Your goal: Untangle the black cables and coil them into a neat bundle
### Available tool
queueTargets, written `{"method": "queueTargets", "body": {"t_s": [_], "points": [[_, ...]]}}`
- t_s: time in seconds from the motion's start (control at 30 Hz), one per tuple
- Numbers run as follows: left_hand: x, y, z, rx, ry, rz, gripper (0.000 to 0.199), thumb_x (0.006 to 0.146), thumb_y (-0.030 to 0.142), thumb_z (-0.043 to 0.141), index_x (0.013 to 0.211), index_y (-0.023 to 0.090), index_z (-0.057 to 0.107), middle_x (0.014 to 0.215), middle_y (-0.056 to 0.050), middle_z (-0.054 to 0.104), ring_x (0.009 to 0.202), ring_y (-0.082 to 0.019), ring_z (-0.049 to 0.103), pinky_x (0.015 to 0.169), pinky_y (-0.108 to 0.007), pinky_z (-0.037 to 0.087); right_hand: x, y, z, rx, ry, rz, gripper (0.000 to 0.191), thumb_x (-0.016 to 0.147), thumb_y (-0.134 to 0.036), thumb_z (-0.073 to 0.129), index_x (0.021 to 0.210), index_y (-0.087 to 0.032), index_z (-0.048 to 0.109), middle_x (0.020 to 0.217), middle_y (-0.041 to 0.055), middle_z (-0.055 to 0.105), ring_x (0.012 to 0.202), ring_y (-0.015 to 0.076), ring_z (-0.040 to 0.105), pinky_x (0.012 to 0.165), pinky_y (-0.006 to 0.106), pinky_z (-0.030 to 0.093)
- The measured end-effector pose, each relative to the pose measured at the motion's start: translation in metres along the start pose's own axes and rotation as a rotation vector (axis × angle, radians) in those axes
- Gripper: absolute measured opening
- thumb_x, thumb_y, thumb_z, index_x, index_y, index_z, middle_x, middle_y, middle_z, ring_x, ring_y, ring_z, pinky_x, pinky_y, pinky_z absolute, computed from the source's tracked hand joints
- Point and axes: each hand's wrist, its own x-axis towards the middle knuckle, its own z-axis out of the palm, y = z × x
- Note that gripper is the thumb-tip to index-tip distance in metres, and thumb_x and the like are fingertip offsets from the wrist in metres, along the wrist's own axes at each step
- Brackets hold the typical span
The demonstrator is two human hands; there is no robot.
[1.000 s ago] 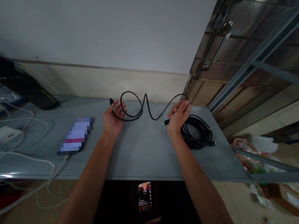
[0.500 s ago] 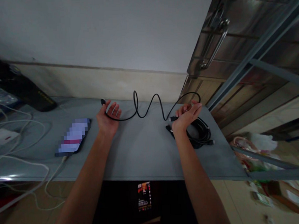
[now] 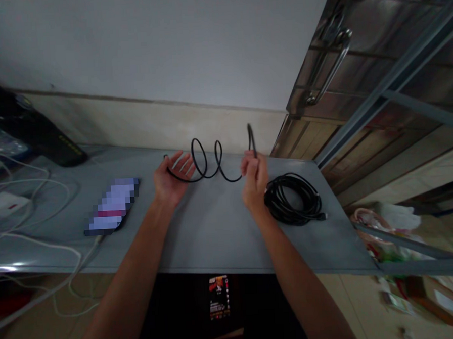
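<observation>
A thin black cable (image 3: 205, 176) runs in loose, springy loops between my two hands above the grey table (image 3: 214, 231). My left hand (image 3: 174, 180), palm up, has one end of it pinned under the thumb, with the other fingers loosely spread. The fingers of my right hand (image 3: 255, 175) are closed around the cable farther along, and a short bend of it sticks up above them. Just right of that hand a coiled bundle of black cable (image 3: 294, 199) lies on the table, a plug showing at its lower right.
A phone (image 3: 112, 206) with a white charging cord lies on the left, near a white adapter (image 3: 6, 205) and tangled white cords. A black bottle (image 3: 38, 131) leans behind them. Another lit phone (image 3: 219, 297) is below the table edge. Metal frame bars (image 3: 396, 74) stand at right.
My right hand has moved left, away from above the coiled bundle, and turned more upright. The loops between my hands have drawn closer together. My left hand has shifted slightly right.
</observation>
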Motion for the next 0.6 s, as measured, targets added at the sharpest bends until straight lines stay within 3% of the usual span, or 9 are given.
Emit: {"method": "queueTargets", "body": {"t_s": [0.1, 0.17, 0.23, 0.33, 0.47, 0.6], "points": [[-0.006, -0.004, 0.009, 0.05, -0.051, -0.096, 0.045, 0.122, 0.035, 0.039, 0.117, 0.015, 0.079, 0.104, -0.014, 0.086, 0.103, -0.026, 0.081, 0.086, -0.037, 0.066, -0.019, 0.002, 0.015, -0.2, -0.441, -0.128, 0.04, 0.124, -0.051, 0.041, 0.131, -0.027, 0.072, 0.131, 0.0117, 0.074, 0.128, 0.0259, 0.071, 0.114, 0.046, 0.057], [-0.011, -0.005, 0.015, 0.089, -0.078, -0.153, 0.05, 0.123, 0.035, 0.035, 0.119, 0.014, 0.08, 0.099, -0.014, 0.085, 0.098, -0.026, 0.08, 0.08, -0.035, 0.064, -0.029, 0.007, 0.023, -0.3, -0.63, -0.153, 0.034, 0.124, -0.041, 0.045, 0.138, -0.025, 0.072, 0.15, 0.0144, 0.07, 0.146, 0.0273, 0.064, 0.124, 0.048, 0.051], [-0.014, -0.006, 0.019, 0.1, -0.116, -0.183, 0.053, 0.124, 0.037, 0.033, 0.121, 0.013, 0.08, 0.096, -0.014, 0.084, 0.094, -0.026, 0.08, 0.077, -0.034, 0.062, -0.035, 0.012, 0.03, -0.356, -0.744, -0.138, 0.033, 0.124, -0.032, 0.046, 0.146, -0.024, 0.07, 0.155, 0.0146, 0.069, 0.149, 0.0269, 0.063, 0.125, 0.047, 0.05], [-0.015, -0.006, 0.019, 0.078, -0.166, -0.193, 0.05, 0.123, 0.039, 0.038, 0.127, 0.012, 0.08, 0.094, -0.013, 0.083, 0.088, -0.026, 0.08, 0.076, -0.035, 0.063, -0.039, 0.017, 0.034, -0.37, -0.805, -0.109, 0.035, 0.124, -0.028, 0.044, 0.15, -0.023, 0.067, 0.148, 0.0144, 0.071, 0.142, 0.0262, 0.067, 0.122, 0.045, 0.052], [-0.014, -0.007, 0.017, 0.051, -0.203, -0.194, 0.039, 0.12, 0.036, 0.048, 0.131, 0.014, 0.079, 0.089, -0.009, 0.081, 0.075, -0.022, 0.077, 0.077, -0.035, 0.065, -0.036, 0.018, 0.032, -0.389, -0.785, -0.089, 0.032, 0.125, -0.028, 0.042, 0.144, -0.022, 0.067, 0.139, 0.0147, 0.072, 0.132, 0.0268, 0.07, 0.117, 0.045, 0.055], [-0.018, -0.007, 0.018, 0.025, -0.278, -0.218, 0.038, 0.12, 0.034, 0.049, 0.13, 0.012, 0.079, 0.072, -0.002, 0.067, 0.062, -0.017, 0.065, 0.074, -0.031, 0.062, -0.039, 0.02, 0.032, -0.423, -0.786, -0.079, 0.027, 0.124, -0.03, 0.046, 0.142, -0.021, 0.064, 0.14, 0.0149, 0.071, 0.133, 0.0276, 0.069, 0.117, 0.046, 0.054]]}}
